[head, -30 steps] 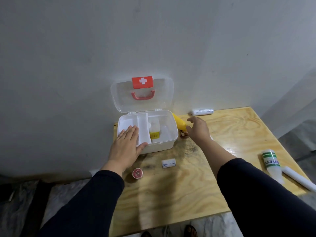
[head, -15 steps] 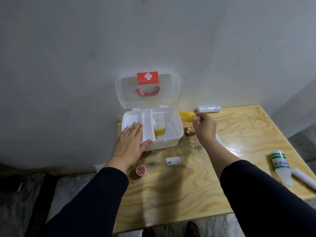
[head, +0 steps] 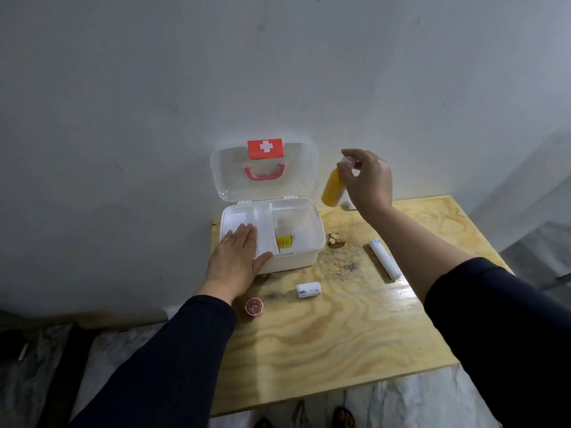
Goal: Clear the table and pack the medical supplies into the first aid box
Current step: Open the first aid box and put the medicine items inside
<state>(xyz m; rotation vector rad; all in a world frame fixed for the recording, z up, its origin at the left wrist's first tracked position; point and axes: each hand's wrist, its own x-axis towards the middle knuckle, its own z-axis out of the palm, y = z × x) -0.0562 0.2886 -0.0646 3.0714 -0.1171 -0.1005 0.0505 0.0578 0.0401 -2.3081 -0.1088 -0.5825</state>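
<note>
The white first aid box [head: 306, 256] stands open at the table's back left, its clear lid [head: 296, 177] leaning on the wall. A white tray and a small yellow packet [head: 284, 241] lie inside. My left hand [head: 236, 261] rests flat on the box's front left corner, fingers apart. My right hand [head: 367, 180] holds a yellow bottle [head: 333, 189] by its cap, hanging upright in the air just right of the box. On the wooden table [head: 340, 350] lie a long white roll [head: 384, 258], a short white roll [head: 308, 289] and a small red tape roll [head: 254, 306].
A grey wall rises directly behind the box. A dark stain and a knot [head: 335, 240] mark the wood right of the box. Part of another white item [head: 349, 205] shows behind my right wrist. The table's front edge is near my feet [head: 343, 417].
My right hand has picked the yellow bottle off the table beside the box and lifted it upright into the air. My left hand stays on the box. The camera view shifted left.
</note>
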